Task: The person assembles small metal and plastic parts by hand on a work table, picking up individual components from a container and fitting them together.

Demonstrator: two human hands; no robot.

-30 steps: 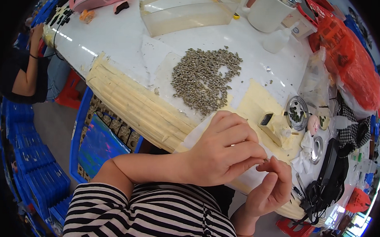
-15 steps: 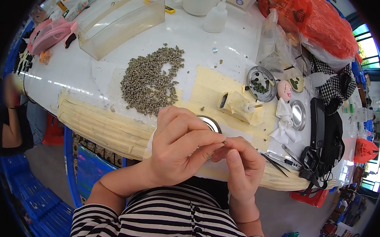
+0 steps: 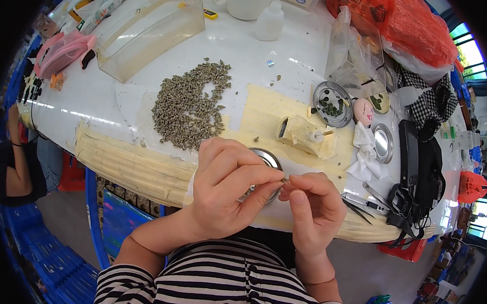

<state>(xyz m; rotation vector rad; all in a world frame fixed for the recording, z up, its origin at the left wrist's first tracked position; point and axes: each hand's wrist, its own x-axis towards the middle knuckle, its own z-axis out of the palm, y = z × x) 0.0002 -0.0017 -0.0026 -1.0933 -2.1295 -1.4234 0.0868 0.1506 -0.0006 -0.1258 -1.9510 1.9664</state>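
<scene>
Above the table's front edge my two hands meet at the fingertips. My left hand (image 3: 225, 186) pinches a small metal part (image 3: 284, 180) between thumb and forefinger; its exact kind is too small to tell. Beside it, my right hand (image 3: 316, 215) has curled fingers, the forefinger tip next to the part; whether it grips anything is hidden. Partly covered by my hands, a round shiny metal dish (image 3: 267, 157) sits on the table below them. Beyond my left hand lies a wide pile of small metal parts (image 3: 185, 109).
Right of the pile stands a tape-wrapped block (image 3: 304, 135) on yellow paper. Farther right are a dish with dark green pieces (image 3: 331, 104), a round metal lid (image 3: 383, 143), tweezers (image 3: 358, 206) and a black bag (image 3: 416, 176). A clear plastic tray (image 3: 150, 39) and a white bottle (image 3: 269, 22) stand behind.
My right hand has shifted slightly right, its fingertips drawing a little apart from my left hand's. The small metal part now shows more clearly between them. The view has shifted slightly.
</scene>
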